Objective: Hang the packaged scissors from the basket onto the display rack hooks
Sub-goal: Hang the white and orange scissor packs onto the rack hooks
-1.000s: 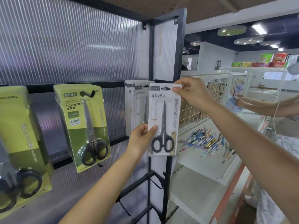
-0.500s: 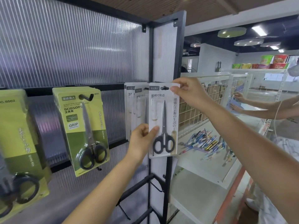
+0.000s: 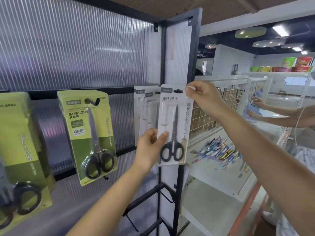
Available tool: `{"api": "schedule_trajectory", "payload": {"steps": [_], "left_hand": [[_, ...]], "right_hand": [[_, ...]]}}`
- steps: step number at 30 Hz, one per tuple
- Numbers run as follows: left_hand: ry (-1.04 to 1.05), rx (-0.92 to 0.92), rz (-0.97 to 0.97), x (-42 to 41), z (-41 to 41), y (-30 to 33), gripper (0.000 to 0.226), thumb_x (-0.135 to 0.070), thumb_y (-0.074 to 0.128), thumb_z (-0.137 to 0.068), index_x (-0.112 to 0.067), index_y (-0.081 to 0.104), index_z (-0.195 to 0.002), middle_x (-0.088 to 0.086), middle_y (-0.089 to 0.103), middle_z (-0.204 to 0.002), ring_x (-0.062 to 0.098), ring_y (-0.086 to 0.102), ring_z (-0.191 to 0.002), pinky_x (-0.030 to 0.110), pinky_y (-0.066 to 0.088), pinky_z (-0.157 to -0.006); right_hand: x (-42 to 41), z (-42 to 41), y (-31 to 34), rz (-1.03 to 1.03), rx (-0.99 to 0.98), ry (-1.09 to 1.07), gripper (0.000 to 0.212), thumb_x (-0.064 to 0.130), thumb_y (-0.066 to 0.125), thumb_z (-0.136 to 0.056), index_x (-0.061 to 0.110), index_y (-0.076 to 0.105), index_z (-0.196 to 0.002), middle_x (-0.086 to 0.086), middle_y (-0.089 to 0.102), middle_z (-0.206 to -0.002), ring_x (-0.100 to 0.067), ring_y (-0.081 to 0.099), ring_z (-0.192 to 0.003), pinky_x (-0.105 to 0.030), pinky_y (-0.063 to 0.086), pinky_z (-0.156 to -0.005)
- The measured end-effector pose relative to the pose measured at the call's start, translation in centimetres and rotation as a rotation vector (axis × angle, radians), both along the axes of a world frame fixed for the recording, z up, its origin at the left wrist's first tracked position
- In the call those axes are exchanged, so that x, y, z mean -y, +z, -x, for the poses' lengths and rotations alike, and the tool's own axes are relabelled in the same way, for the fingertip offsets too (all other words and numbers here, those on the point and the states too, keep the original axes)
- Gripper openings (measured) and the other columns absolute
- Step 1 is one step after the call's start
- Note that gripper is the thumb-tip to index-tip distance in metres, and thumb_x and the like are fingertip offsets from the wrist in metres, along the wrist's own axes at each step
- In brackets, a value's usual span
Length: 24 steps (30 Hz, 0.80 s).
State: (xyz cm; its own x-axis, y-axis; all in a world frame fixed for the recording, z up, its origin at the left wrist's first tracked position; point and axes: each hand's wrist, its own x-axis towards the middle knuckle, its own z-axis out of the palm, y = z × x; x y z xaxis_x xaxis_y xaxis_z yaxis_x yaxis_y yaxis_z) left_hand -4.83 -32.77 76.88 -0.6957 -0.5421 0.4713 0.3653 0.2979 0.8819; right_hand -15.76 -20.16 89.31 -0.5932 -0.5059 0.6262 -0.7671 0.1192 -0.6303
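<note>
White scissors pack (image 3: 173, 123) held up at the right edge of the display rack (image 3: 180, 48), both hands on it.

Right hand (image 3: 206, 97) pinches the pack's top right corner beside the hang slot; left hand (image 3: 150, 147) pinches its lower left edge, thumb on the front. Pack upright, in front of a row of matching white packs (image 3: 146, 106) hanging on the rack. Whether the slot is on a hook: cannot tell. Left of these, green scissors packs (image 3: 88, 133) hang from a black hook (image 3: 92, 101). Another person's hands (image 3: 257, 108) at far right; loose pens (image 3: 219, 150) on a white shelf (image 3: 213, 188).
</note>
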Motion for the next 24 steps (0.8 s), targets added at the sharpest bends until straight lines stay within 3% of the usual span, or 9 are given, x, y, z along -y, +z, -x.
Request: {"api": "schedule_trajectory", "payload": {"steps": [4,6,10,15,17,20,24], "left_hand": [[0.003,0.009,-0.026,0.2,0.2,0.0,0.032,-0.018,0.060,-0.091,0.012,0.054,-0.086,0.010,0.043,-0.070,0.018,0.039,-0.067,0.028,0.036,-0.065],[0.011,0.005,-0.031,0.2,0.3,0.2,0.028,-0.018,0.060,-0.091,0.006,0.052,-0.078,0.006,0.033,-0.062,0.016,0.032,-0.060,0.021,0.031,-0.058],[0.000,-0.003,-0.029,0.0,0.8,0.1,0.033,-0.020,0.061,-0.090,0.005,0.048,-0.074,0.007,0.029,-0.065,0.017,0.029,-0.062,0.023,0.028,-0.058],[0.029,0.052,-0.033,0.4,1.1,-0.8,0.037,-0.015,0.059,-0.092,-0.014,0.039,-0.061,-0.015,0.033,-0.042,0.000,0.030,-0.042,0.010,0.029,-0.046],[0.067,0.048,-0.063,1.1,1.3,-0.9,0.031,-0.017,0.060,-0.091,-0.014,0.046,-0.064,-0.016,0.040,-0.045,-0.001,0.036,-0.047,0.010,0.034,-0.051],[0.160,0.045,-0.091,2.4,1.8,-0.8,0.017,-0.021,0.065,-0.088,-0.014,0.056,-0.075,-0.005,0.056,-0.066,0.010,0.053,-0.065,0.022,0.045,-0.067],[0.290,0.073,-0.066,3.6,2.3,-0.9,0.027,-0.026,0.068,-0.085,-0.018,0.050,-0.067,-0.005,0.052,-0.064,0.011,0.049,-0.062,0.023,0.041,-0.062]], "right_hand": [[0.2,0.2,-0.1,0.004,0.019,0.007,0.006,0.020,0.054,-0.095,0.022,0.060,-0.095,0.006,0.063,-0.088,-0.010,0.058,-0.086,-0.026,0.046,-0.085],[0.2,0.2,0.1,0.004,0.004,-0.009,0.006,0.022,0.053,-0.095,0.023,0.059,-0.094,0.005,0.063,-0.087,-0.012,0.058,-0.086,-0.022,0.045,-0.079],[0.4,0.8,0.5,-0.023,-0.009,-0.040,0.015,0.024,0.050,-0.097,0.017,0.063,-0.096,0.009,0.059,-0.082,-0.003,0.051,-0.071,-0.018,0.039,-0.068],[1.7,1.6,0.0,-0.088,0.024,-0.014,0.021,0.022,0.050,-0.097,0.010,0.065,-0.106,0.005,0.063,-0.091,-0.003,0.054,-0.081,-0.012,0.039,-0.071],[2.8,1.9,-0.4,-0.081,0.025,-0.024,0.018,0.018,0.051,-0.095,0.011,0.064,-0.106,0.011,0.060,-0.086,-0.004,0.055,-0.080,-0.019,0.044,-0.076],[4.3,2.5,-0.7,-0.044,0.057,-0.028,0.010,0.011,0.055,-0.092,0.017,0.063,-0.096,0.010,0.059,-0.089,-0.016,0.060,-0.093,-0.038,0.050,-0.090],[6.1,3.0,-1.0,0.046,0.134,0.004,0.004,0.017,0.060,-0.091,0.019,0.057,-0.089,0.007,0.059,-0.086,-0.021,0.062,-0.093,-0.043,0.052,-0.087]]}}
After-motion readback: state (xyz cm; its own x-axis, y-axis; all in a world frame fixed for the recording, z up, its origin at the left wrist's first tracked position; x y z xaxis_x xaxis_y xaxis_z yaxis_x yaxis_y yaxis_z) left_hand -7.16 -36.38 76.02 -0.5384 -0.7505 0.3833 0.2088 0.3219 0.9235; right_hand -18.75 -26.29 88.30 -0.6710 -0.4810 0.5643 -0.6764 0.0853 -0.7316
